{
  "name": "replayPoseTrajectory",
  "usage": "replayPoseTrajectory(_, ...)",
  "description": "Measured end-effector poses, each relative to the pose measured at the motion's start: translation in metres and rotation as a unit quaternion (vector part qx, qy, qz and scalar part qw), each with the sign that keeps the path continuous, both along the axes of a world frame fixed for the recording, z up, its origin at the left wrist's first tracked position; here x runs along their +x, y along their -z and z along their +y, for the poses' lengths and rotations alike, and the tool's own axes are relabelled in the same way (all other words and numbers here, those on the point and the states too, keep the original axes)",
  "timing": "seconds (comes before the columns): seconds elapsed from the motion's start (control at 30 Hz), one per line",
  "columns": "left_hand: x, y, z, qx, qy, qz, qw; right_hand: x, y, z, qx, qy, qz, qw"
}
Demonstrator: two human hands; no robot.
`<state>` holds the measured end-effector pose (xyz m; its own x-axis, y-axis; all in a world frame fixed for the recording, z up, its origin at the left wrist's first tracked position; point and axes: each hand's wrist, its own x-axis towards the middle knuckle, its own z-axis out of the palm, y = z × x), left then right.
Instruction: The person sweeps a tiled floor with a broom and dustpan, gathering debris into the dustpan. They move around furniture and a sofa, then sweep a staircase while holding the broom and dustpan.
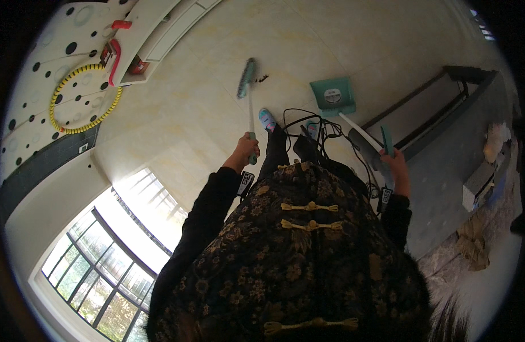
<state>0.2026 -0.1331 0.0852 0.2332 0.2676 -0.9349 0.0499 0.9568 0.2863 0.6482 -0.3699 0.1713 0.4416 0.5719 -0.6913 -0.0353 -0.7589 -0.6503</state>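
Note:
My left hand [246, 149] is closed round the green grip of a broom [251, 114] with a white handle. The broom's bristled head [246, 78] rests on the floor ahead of my feet, slightly blurred. Just right of it lies a small strip of dark debris [262, 78]. My right hand [394, 161] grips the upper end of a long-handled dustpan [359, 132], near its green top. The green pan [333, 96] sits on the floor to the right, apart from the debris; a pale round label shows in it.
Black cables [329, 128] loop around my feet and the dustpan handle. A dark grey frame-edged piece of furniture [445, 148] stands on the right. A white cabinet [154, 34] is at the upper left, near a yellow hoop [60, 100] by the dotted wall. Windows [97, 268] lie lower left.

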Motion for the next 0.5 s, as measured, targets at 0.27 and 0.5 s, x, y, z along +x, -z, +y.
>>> replayPoseTrajectory(0.27, -0.024, -0.076, -0.024, 0.019, -0.073, 0.02, 0.997, 0.02, 0.011, 0.016, -0.027, -0.031, -0.027, 0.999)
replayPoseTrajectory(0.5, -0.106, -0.102, -0.114, -0.023, -0.307, -0.003, 0.951, 0.031, 0.011, 0.049, -0.044, -0.088, -0.009, 0.995)
